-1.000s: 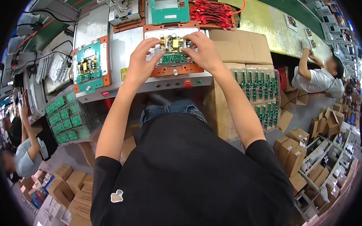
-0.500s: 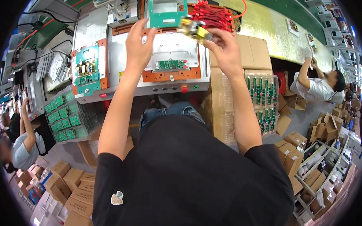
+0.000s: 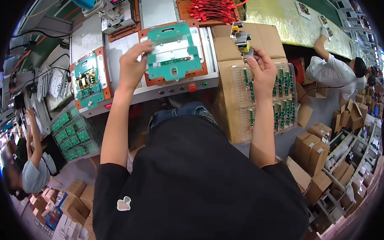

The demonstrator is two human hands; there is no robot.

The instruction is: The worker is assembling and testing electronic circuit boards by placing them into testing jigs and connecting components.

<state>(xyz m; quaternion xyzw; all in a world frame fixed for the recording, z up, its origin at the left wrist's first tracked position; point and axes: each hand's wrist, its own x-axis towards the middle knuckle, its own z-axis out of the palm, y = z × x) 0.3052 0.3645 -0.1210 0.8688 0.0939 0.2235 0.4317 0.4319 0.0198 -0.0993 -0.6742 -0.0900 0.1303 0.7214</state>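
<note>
Left hand (image 3: 134, 65) is pinching the left edge of a green plate (image 3: 162, 71), which has come forward and now sits over the orange fixture (image 3: 201, 72) just right of that hand. It's blurry, so can't tell if it's fully down. Right hand (image 3: 263, 69) looks to be pinching the near end of the yellow-and-black component board (image 3: 241, 40), out past its fingertips above a flat cardboard box (image 3: 262, 35). A second ago both hands had that board over the fixture, so it's clear of there now, and the small green board (image 3: 175, 61) stays behind, showing through the plate's opening.

The plate's frame is what's in the way: it hides most of the fixture. Beyond the hands, red clip leads (image 3: 215, 10) are piled between them on the far side, trays of narrow green boards (image 3: 281, 93) sit just under the right hand, and a second loaded fixture (image 3: 89, 80) is left of the left hand.
</note>
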